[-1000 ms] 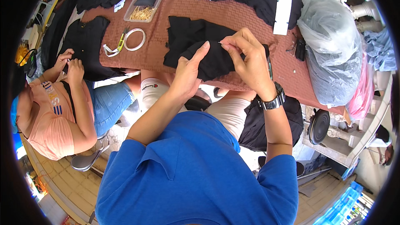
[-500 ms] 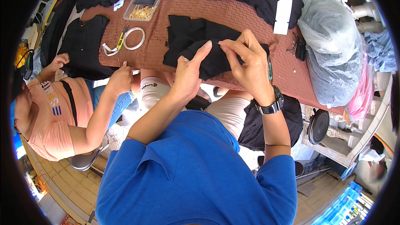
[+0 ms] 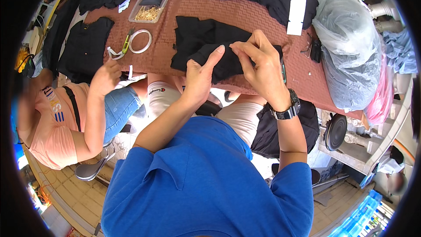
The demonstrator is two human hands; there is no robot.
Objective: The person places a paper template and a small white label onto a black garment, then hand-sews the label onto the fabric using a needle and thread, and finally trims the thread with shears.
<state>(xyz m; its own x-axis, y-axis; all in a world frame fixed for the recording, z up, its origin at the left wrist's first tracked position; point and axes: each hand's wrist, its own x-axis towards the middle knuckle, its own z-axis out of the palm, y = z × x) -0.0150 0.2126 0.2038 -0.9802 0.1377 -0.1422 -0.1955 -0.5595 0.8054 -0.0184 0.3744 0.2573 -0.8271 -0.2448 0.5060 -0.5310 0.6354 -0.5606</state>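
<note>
Head view: the black cloth point(image 3: 210, 30) is lying crosswise on the worktop point(image 3: 302, 79), the left hand point(image 3: 199, 79) gripping its near edge, the right hand point(image 3: 263, 68) pinching something indiscernible just right of the left thumb.

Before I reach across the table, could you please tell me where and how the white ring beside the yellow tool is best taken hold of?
I would pinch the right-hand rim of the white ring, coming from the right: it seems to lie flat, its open middle leaves fingertip room, and the yellow tool lies close on its left.
</note>
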